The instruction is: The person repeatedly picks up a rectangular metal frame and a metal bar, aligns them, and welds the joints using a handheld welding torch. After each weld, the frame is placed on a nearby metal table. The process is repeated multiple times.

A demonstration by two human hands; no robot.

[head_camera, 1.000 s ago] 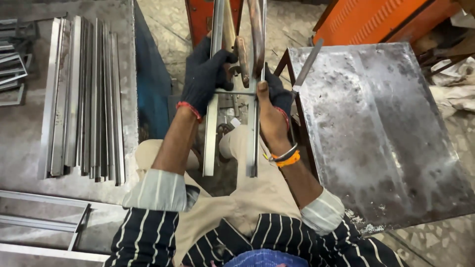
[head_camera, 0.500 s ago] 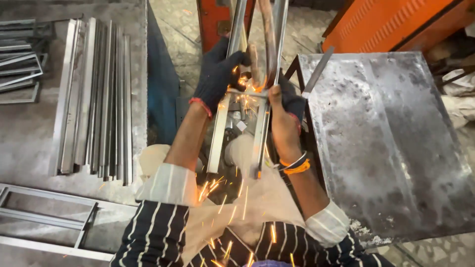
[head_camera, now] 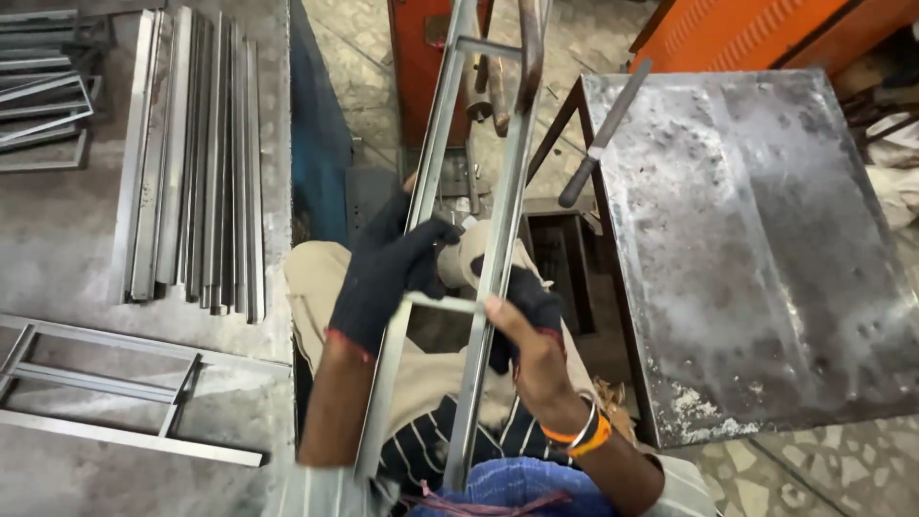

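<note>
I hold a long ladder-like steel frame [head_camera: 505, 182], two rails joined by short cross bars, slanting from my lap up and away. My left hand [head_camera: 388, 278], in a dark glove, grips the left rail just above a cross bar. My right hand [head_camera: 525, 335] wears a dark glove on its fingers and orange and silver bangles at the wrist. It clasps the right rail at the same cross bar. A brown curved piece [head_camera: 528, 48] hangs against the frame's far end.
A scarred steel table [head_camera: 756, 258] stands at my right with a grey rod [head_camera: 601, 139] leaning over its corner. On the left bench lie a bundle of steel strips [head_camera: 191, 163], a welded frame [head_camera: 115, 383] and more frames [head_camera: 43, 91]. An orange machine [head_camera: 421, 57] stands ahead.
Sparks flew from the joint between my hands half a second ago and have stopped. The frame now sits closer to me, and both hands are lower in view.
</note>
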